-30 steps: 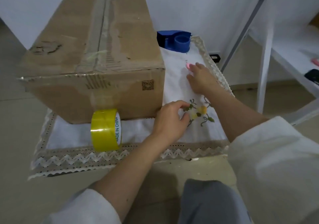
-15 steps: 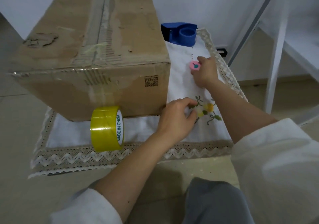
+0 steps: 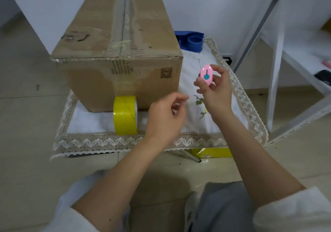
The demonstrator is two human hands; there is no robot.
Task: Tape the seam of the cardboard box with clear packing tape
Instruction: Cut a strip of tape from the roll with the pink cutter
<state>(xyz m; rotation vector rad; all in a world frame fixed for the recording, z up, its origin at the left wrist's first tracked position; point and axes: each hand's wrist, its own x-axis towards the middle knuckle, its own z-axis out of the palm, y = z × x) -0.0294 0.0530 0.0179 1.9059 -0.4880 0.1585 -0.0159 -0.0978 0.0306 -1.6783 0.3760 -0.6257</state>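
Box: cardboard box [image 3: 118, 52] sits on the table [image 3: 125, 140], at about 11 o'clock from the hands. Its top seam [image 3: 125, 22] runs from front to back down the middle, with old torn tape along it.
Tape: yellow-looking roll of packing tape [image 3: 124, 115] stands on its edge on the table, touching the front of the box. A clear strip goes up from the roll onto the box front.
Left hand: left hand [image 3: 164, 119] is in the air just beside the roll, at 3 o'clock from it. The fingers are curled in, with the thumb and first finger close together. I cannot tell if they pinch something small.
Right hand: right hand [image 3: 215, 88] is lifted over the table, at 1 o'clock from the left hand. Its fingers and thumb pinch a small pink cutter [image 3: 206, 76] and hold it upright.
Cutter: oval and pink, with a round blue-green button on its face. It is near the right side of the box but not touching it.
Table cover: white cloth [image 3: 193, 65] with a lace edge and little sewn flowers lies under everything.
Dispenser: blue tape dispenser [image 3: 191, 40] sits at the back of the table, at 12 o'clock from the right hand, just beside the box.
Under the table: yellow thing [image 3: 213, 152] peeks out below the front lace edge.
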